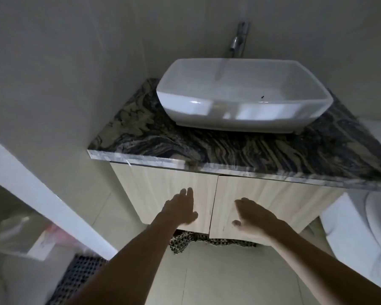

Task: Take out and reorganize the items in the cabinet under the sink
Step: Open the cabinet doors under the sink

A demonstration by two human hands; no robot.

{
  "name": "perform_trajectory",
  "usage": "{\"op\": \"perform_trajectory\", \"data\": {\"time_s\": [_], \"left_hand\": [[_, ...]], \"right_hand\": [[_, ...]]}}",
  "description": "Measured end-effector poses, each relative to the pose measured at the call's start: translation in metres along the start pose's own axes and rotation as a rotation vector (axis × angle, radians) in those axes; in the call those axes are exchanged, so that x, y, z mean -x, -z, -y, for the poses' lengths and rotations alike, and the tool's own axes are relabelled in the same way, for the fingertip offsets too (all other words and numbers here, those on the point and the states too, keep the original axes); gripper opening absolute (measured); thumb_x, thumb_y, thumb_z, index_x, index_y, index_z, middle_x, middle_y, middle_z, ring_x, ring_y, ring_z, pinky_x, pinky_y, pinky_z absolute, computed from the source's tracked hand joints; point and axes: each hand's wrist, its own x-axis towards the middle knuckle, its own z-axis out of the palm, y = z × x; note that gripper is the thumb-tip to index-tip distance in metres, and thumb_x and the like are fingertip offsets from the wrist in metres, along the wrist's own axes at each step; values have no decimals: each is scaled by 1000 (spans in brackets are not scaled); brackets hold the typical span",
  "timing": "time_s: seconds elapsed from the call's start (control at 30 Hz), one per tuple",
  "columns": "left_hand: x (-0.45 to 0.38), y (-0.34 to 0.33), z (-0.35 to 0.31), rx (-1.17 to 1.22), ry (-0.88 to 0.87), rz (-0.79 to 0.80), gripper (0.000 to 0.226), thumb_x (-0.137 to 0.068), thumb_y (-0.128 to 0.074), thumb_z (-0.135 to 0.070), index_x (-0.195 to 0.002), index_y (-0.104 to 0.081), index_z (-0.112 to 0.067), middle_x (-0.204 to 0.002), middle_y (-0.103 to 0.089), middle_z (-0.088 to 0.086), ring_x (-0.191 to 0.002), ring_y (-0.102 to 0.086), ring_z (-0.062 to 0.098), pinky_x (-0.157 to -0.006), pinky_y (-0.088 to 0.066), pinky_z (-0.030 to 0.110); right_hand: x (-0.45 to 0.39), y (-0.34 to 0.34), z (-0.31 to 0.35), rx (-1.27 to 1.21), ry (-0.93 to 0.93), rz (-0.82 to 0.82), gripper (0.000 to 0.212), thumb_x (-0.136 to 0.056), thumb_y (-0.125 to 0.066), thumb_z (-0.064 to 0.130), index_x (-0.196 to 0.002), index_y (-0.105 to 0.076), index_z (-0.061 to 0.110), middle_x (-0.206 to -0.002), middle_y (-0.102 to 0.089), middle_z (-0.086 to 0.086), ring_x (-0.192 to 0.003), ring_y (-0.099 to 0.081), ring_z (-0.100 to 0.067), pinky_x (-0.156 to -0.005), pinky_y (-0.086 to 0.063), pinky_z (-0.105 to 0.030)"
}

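A pale wood-grain cabinet sits under a dark marbled counter (pixel 207 148) that carries a white basin sink (pixel 242 100). Both its doors are closed: the left door (pixel 154 190) and the right door (pixel 273 199) meet at a thin centre seam. My left hand (pixel 180 208) is stretched out with straight fingers in front of the left door, near the seam. My right hand (pixel 251 214) is held the same way in front of the right door. Neither hand holds anything. The cabinet's contents are hidden behind the doors.
A patterned black-and-white cloth (pixel 185 239) pokes out on the floor below the doors. A white toilet (pixel 365 227) stands close at right. A white ledge (pixel 42 194) runs diagonally at left, with a dark grid mat (pixel 79 276) beneath. A chrome tap (pixel 239 40) is on the wall.
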Motion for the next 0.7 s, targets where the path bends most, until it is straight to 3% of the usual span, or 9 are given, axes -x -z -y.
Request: {"op": "perform_trajectory", "data": {"time_s": [0.07, 0.13, 0.17, 0.23, 0.4, 0.47, 0.57, 0.63, 0.7], "left_hand": [[-20, -22, 2, -55, -42, -253, 79, -92, -54, -33, -150, -10, -3, -158, -11, 18, -142, -27, 31, -110, -35, 45], [-45, -52, 9, -114, -171, -556, 87, -74, -75, -32, -143, -34, 1, -149, -34, 24, -130, -47, 32, -99, -48, 45], [-59, -71, 14, -157, -233, -650, 90, -65, -81, -32, -138, -41, 1, -144, -42, 23, -125, -53, 32, -94, -51, 46], [-81, -105, 22, -203, -293, -754, 95, -62, -81, -35, -139, -36, -2, -145, -41, 22, -128, -51, 31, -98, -48, 49], [-122, -144, 24, -161, -239, -915, 100, -72, -73, -47, -145, -23, -1, -153, -24, 24, -140, -32, 35, -106, -34, 55], [-137, -157, 18, -121, -201, -979, 99, -78, -62, -55, -148, -17, -2, -156, -17, 23, -143, -25, 35, -109, -29, 56], [-153, -177, 1, -26, -125, -997, 102, -79, -54, -65, -149, -16, -2, -155, -18, 22, -143, -24, 34, -109, -26, 57], [-160, -190, -11, 45, -92, -1003, 104, -76, -56, -67, -149, -18, -3, -154, -23, 22, -141, -27, 34, -107, -26, 56], [-164, -195, -18, 108, -79, -1011, 106, -75, -59, -67, -150, -18, -5, -154, -24, 21, -141, -28, 35, -106, -26, 56]], "right_hand": [[-31, -25, 6, 56, 46, -176, 30, -91, -51, 23, -116, -45, 6, -122, -48, -9, -115, -49, -24, -95, -42, -32], [-63, -47, 10, 136, 118, -386, 41, -88, -55, 18, -126, -45, 3, -135, -45, -14, -126, -46, -29, -107, -37, -34], [-79, -57, 10, 180, 146, -487, 49, -84, -61, 16, -129, -46, 1, -140, -44, -19, -129, -45, -32, -110, -35, -37], [-107, -75, 10, 230, 176, -667, 64, -71, -73, 12, -128, -51, -4, -138, -47, -26, -127, -50, -37, -107, -39, -45], [-143, -87, 10, 362, 221, -957, 72, -68, -72, 9, -135, -46, -2, -139, -48, -21, -130, -46, -35, -114, -28, -48], [-152, -81, 9, 423, 174, -1019, 71, -65, -76, 14, -130, -51, 0, -128, -58, -18, -121, -55, -34, -110, -32, -48], [-156, -75, 20, 464, 124, -1020, 59, -81, -60, 31, -132, -49, 4, -127, -58, -17, -119, -55, -33, -109, -31, -48], [-159, -75, 27, 517, 95, -1046, 49, -90, -52, 30, -131, -47, 4, -129, -55, -17, -121, -52, -34, -108, -30, -48], [-164, -76, 30, 594, 68, -1127, 37, -91, -53, 25, -121, -55, 4, -120, -61, -17, -109, -59, -32, -100, -38, -44]]}}
